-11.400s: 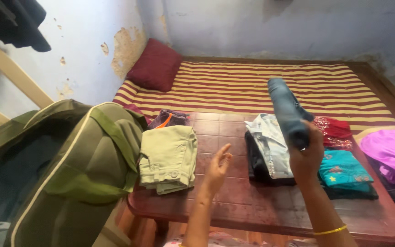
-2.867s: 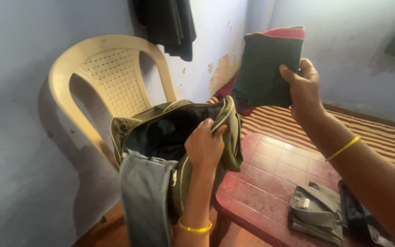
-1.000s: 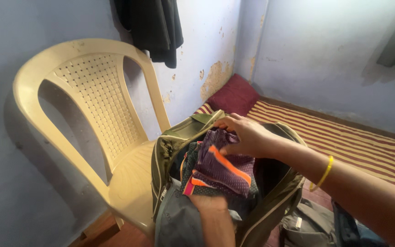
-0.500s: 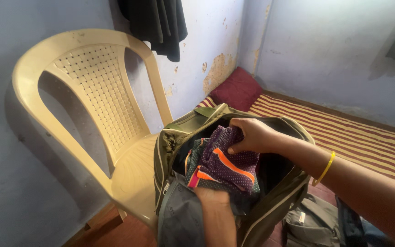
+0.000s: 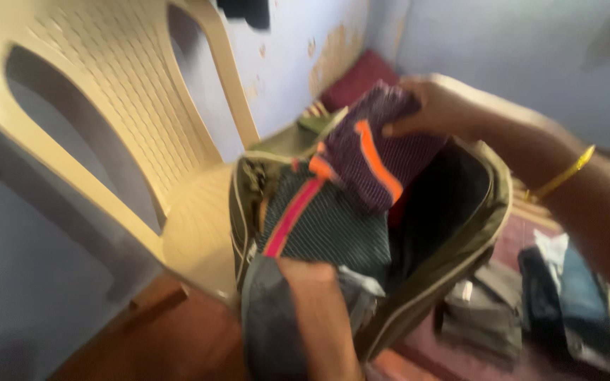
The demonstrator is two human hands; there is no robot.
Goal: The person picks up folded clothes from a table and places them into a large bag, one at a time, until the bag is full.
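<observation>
- Purple garment with an orange stripe [image 5: 375, 152]: folded, held at the mouth of the olive-green bag [image 5: 460, 233], partly above the rim; frame is motion-blurred.
- Bag stands open on the seat of a cream plastic chair [image 5: 107, 120], its opening gaping upward.
- Dark green dotted garment with a pink band [image 5: 319, 222] lies inside the bag, directly beneath the purple garment.
- Room: pale blue wall with peeling patches behind the chair; a maroon cushion [image 5: 358, 77] lies beyond the bag.
- Red table [image 5: 460, 353] beside the bag carries folded clothes [image 5: 524, 310].
- Right hand [image 5: 435, 106]: reaches over the bag, fingers clamped on the purple garment's upper edge.
- Left hand [image 5: 312, 282]: at the bag's near rim, against the green garment; grip cannot be determined.
</observation>
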